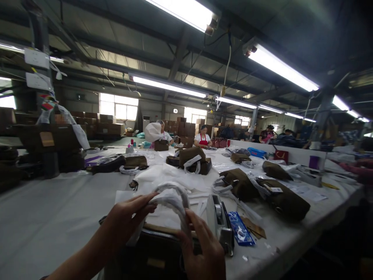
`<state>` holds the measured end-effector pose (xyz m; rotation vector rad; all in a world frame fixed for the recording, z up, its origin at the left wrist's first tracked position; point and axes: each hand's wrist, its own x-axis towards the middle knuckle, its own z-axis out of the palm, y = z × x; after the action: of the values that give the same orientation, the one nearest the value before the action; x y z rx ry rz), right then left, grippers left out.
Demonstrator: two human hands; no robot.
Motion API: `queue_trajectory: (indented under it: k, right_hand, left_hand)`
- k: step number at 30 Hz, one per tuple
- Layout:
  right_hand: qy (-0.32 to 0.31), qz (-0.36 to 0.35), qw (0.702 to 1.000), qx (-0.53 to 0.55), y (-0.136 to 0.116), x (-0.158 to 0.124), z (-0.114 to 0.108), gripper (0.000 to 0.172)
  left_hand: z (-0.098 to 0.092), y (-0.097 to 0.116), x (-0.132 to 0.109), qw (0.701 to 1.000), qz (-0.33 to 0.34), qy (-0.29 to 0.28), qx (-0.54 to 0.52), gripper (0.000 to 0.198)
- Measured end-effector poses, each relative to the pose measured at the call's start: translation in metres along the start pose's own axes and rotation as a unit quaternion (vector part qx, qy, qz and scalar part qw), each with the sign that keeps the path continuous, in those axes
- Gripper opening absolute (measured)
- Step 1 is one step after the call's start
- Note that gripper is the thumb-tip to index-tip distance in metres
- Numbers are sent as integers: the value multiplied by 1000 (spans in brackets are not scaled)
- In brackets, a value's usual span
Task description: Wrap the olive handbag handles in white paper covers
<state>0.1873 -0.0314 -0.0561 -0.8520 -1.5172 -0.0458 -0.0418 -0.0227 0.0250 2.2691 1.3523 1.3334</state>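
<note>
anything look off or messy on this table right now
Nothing looks plainly damaged or spilled. The one untidy spot is on the table, right of the nearest bag: small pale scraps lie loose by the blue packet. They look like litter, but are too blurred to identify.

The bottom edge is cutting off the bag (145, 252), the left arm (87, 249) and the right hand (205, 249), which is partly hiding the bag. Print on 2 cards (37, 58) and the packet (241, 229) is blurring. The clock (175, 111) is showing too small to read.
</note>
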Motion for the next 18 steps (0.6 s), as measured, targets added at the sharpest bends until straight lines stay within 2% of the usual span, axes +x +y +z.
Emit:
queue_trajectory:
  k: [2,4,5,7,8,9,10,11,12,13,15,16,18]
  right_hand:
    - [-12,42,999,26,-5,5,5,26]
    - [-55,124,987,84,-7,10,6,25]
    - [-90,171,972,136,-7,12,4,28]
    - [-160,258,908,287,-5,16,0,38]
    - [-183,290,865,367,-4,18,-3,43]
    - [-192,309,823,435,-2,19,-5,47]
    - [-192,314,793,486,0,19,-7,49]
    - [-186,306,779,514,2,18,-8,50]
    - [-180,293,784,518,4,17,-9,50]
    - [-176,280,800,500,6,15,-9,49]
    - [-165,256,854,422,8,11,-10,48]
    - [-153,237,886,369,8,8,-10,47]
    - [-120,168,941,267,6,4,-9,44]
  left_hand:
    - [-1,4,0,999,-16,-43,-23,36]
    - [-6,4,-1,983,-79,-136,-95,49]
    - [-9,2,-1,961,-125,-197,-148,55]
    - [-15,-2,-2,900,-200,-293,-253,67]
    - [-18,-5,-3,878,-220,-312,-289,70]
    - [-20,-6,-4,869,-227,-312,-309,72]
    - [-22,-7,-4,874,-226,-298,-311,73]
    - [-22,-6,-6,889,-218,-273,-296,72]
    - [-22,-4,-8,914,-202,-238,-260,69]
    - [-20,-1,-11,944,-173,-195,-203,63]
    - [-16,6,-18,994,-64,-77,-45,46]
    - [-13,9,-21,999,14,-13,43,38]
    - [-8,16,-25,965,162,75,190,34]
